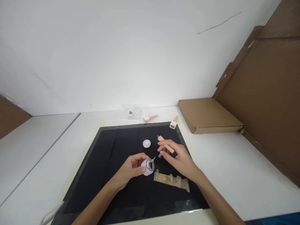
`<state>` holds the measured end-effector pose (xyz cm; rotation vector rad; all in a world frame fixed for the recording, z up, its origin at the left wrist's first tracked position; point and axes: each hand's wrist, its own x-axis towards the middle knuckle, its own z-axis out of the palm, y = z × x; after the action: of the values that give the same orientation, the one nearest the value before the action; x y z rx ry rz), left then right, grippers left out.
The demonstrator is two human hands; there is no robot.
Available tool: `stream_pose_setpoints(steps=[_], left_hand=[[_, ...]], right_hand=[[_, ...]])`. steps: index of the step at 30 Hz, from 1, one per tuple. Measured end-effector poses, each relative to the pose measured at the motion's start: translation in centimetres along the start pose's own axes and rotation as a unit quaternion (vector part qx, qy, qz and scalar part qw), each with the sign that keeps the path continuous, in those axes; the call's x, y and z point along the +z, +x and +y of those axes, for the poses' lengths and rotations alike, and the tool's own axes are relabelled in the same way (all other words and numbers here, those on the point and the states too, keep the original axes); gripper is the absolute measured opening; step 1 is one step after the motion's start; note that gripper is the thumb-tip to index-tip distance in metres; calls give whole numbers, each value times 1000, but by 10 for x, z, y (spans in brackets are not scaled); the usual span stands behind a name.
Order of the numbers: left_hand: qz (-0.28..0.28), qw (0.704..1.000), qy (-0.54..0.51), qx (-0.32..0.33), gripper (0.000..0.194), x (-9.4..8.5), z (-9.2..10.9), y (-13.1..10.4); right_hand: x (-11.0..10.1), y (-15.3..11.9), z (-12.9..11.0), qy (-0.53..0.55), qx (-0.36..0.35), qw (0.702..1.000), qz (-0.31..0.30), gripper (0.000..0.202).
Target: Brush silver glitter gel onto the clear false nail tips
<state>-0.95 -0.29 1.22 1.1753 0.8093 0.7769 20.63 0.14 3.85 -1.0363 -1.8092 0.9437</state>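
My left hand is closed around a small white jar, tilted with its open mouth toward the right. Grey, silvery material shows inside the mouth and at its rim. Between the fingertips of my right hand is a small clear false nail, close to the jar's mouth. The same hand also holds a peach-handled nail polish brush, bristles pointing up and left. Below it lies a tan strip bearing several clear false nails. A round white lid rests beyond the jar.
A black mat covers the white table. Two peach-and-white polish bottles, one lying and another at the mat's corner, are at the back. Nearby sits a clear plastic bag. A flat cardboard box stands at right.
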Motion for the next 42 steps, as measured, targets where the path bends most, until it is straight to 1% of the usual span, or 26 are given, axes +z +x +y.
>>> stream_pose_setpoints(steps=[2, 4, 7, 10, 16, 19, 22, 24, 28, 34, 39, 42], left_hand=[[5, 1000, -6, 3, 45, 0, 1, -1], [8, 1000, -11, 8, 44, 0, 1, -2], [27, 999, -11, 17, 41, -1, 0, -1], [59, 998, 3, 21, 40, 0, 0, 0], [142, 990, 20, 4, 36, 1, 0, 3], [169, 985, 35, -2, 36, -1, -3, 5], [170, 983, 67, -3, 37, -3, -8, 7], [178, 977, 114, 3, 35, -4, -10, 9], [207, 954, 217, 10, 29, -7, -14, 10], [221, 911, 347, 20, 34, -14, -17, 9], [209, 911, 356, 30, 38, -19, -20, 10], [211, 907, 358, 67, 43, -19, -19, 9]], right_hand=[[-2, 2, 5, -33, 20, 999, 10, 27], [-5, 3, 11, -97, 17, 995, -3, 35], [-8, 4, 18, -214, -3, 975, -58, 48], [-9, 3, 23, -259, -5, 961, -99, 53], [-5, 3, 28, -260, -6, 958, -123, 51], [-3, 4, 30, -261, -5, 957, -130, 48], [-2, 6, 29, -259, -4, 957, -130, 44], [-1, 7, 29, -256, -4, 958, -126, 41], [-2, 8, 29, -253, -7, 960, -117, 37], [-1, 8, 29, -255, -11, 961, -111, 32], [-1, 7, 27, -225, -11, 971, -84, 32], [-2, 7, 23, -195, -9, 978, -68, 32]])
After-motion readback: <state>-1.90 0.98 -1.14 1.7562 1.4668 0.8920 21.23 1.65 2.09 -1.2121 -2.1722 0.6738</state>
